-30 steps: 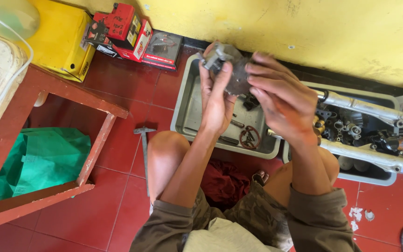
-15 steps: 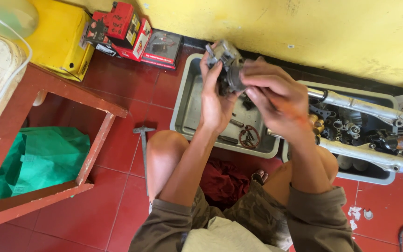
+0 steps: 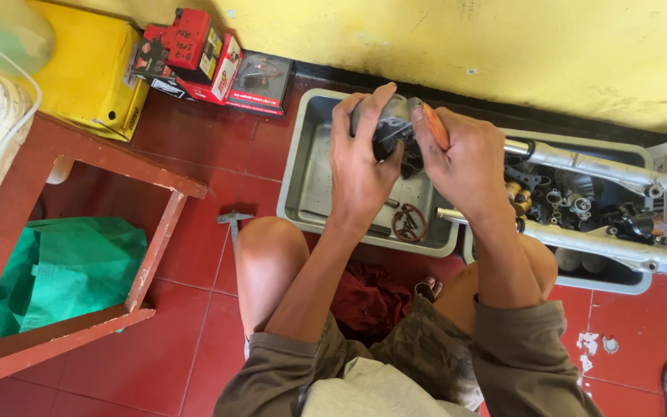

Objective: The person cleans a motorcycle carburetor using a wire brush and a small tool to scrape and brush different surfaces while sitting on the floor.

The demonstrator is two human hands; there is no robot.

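A: Item: grey metal engine part point(image 3: 389, 127), held above the steel tray point(image 3: 310, 177).

B: Left hand point(image 3: 360, 158) and right hand point(image 3: 465, 158) both clasp it. Advice: keep it over the tray, firmly supported.

A metal tray point(image 3: 306, 181) sits on the floor against the far wall, with a ring-shaped part point(image 3: 408, 222) lying in its near right corner. Right of it, touching, stands a second tray point(image 3: 627, 282) filled with engine parts point(image 3: 580, 205), two long metal tubes point(image 3: 588, 164) lying across it. Left of the first tray, boxes point(image 3: 194, 54) lie by the wall. A hammer point(image 3: 234, 222) lies just near-left of the tray. A wooden frame point(image 3: 156, 247) stands at far left, a bag point(image 3: 71, 270) inside it.
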